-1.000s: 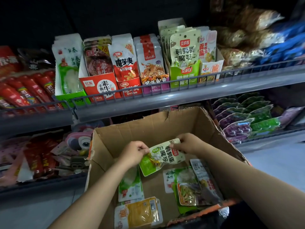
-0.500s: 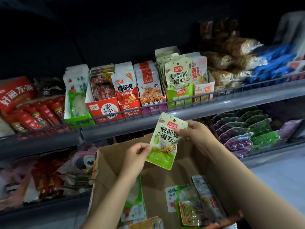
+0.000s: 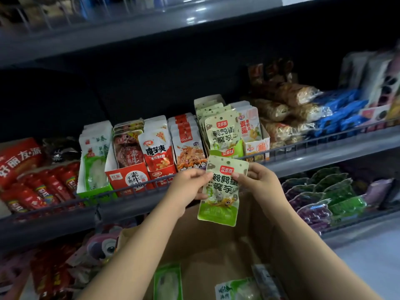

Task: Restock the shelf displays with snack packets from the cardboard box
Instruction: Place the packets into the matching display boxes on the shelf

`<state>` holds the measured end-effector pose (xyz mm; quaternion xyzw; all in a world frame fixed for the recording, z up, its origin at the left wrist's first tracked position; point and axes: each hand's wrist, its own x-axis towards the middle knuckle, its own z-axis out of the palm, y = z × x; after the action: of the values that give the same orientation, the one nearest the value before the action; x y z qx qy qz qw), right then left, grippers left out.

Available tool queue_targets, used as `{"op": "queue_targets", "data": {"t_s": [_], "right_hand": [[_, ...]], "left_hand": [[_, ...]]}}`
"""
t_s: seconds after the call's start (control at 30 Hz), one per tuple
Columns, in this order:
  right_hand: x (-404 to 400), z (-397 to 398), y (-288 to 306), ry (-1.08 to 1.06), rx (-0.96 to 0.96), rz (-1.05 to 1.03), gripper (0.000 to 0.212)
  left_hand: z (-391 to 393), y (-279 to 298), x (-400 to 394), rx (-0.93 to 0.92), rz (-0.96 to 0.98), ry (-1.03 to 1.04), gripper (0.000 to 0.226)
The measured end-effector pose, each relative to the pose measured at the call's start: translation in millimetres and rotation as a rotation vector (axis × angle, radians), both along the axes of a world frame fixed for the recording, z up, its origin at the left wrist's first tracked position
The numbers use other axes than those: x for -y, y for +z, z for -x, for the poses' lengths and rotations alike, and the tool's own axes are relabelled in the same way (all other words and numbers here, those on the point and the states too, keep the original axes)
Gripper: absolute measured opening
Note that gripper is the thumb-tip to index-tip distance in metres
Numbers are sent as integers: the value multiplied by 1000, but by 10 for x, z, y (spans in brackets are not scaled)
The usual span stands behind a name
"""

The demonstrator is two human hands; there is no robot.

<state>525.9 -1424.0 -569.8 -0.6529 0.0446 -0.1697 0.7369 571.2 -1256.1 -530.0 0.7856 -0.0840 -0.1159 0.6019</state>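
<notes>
I hold one green packet (image 3: 220,191) upright between both hands, its long axis running up and down. My left hand (image 3: 188,187) pinches its left edge with the fingers (image 3: 201,175) curled onto the face; my right hand (image 3: 259,180) pinches the upper right edge in the same way. The matching display box (image 3: 227,151) sits on the shelf (image 3: 324,154) just above and beyond my fingers, almost straight ahead, with its front packet facing me. My right hand looks the nearer one, so I judge it should carry the packet up and forward over the wire rail (image 3: 303,145). Below my wrists is the cardboard box (image 3: 216,245), with more packets in it, I think, though they are blurred.
</notes>
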Motion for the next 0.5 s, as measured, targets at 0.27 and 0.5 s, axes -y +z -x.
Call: {"op": "queue_targets", "data": {"t_s": [0.27, 0.5], "right_hand": [[125, -148, 41, -103, 127, -12, 24], [142, -162, 104, -13, 114, 169, 48]], "left_hand": [[-230, 204, 336, 95, 70, 132, 7], [-364, 311, 399, 60, 225, 193, 15]]}}
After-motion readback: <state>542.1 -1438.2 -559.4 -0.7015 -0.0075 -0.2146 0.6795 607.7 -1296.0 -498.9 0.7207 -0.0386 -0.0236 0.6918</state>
